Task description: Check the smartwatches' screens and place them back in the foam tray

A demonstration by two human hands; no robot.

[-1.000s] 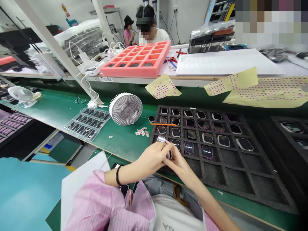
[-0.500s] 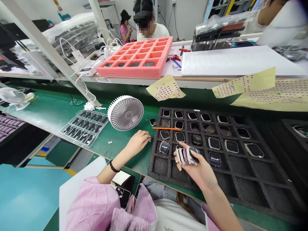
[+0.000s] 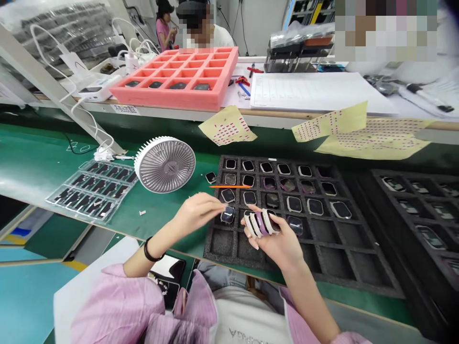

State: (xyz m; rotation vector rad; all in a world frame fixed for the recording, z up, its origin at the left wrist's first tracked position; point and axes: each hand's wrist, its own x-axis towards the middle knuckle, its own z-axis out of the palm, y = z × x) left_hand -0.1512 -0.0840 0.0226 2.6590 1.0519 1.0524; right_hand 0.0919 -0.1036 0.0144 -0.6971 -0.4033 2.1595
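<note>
My right hand (image 3: 281, 239) is closed around a stack of smartwatches (image 3: 261, 223), several silver-white and one purple, held over the black foam tray (image 3: 247, 251). My left hand (image 3: 195, 212) reaches over the tray's left edge. Its fingertips are pinched at the upper left edge of a smartwatch (image 3: 228, 215) with a lit screen, which still sits in its compartment. Rows of other smartwatches (image 3: 294, 204) fill the tray's far compartments, while several near ones are bare. An orange stick (image 3: 229, 187) lies across the compartments. A single smartwatch (image 3: 211, 177) lies on the green bench left of the tray.
A round white fan (image 3: 165, 165) stands left of the tray, beside a clear plastic tray of dark parts (image 3: 95, 191). Another black tray (image 3: 380, 200) is at the right. A pink foam tray (image 3: 172, 98) and papers (image 3: 315, 93) lie on the shelf. Other people sit beyond.
My left hand has moved right, from the bare bench to the lit smartwatch in the tray. My right hand still holds the stack. The view has turned right.
</note>
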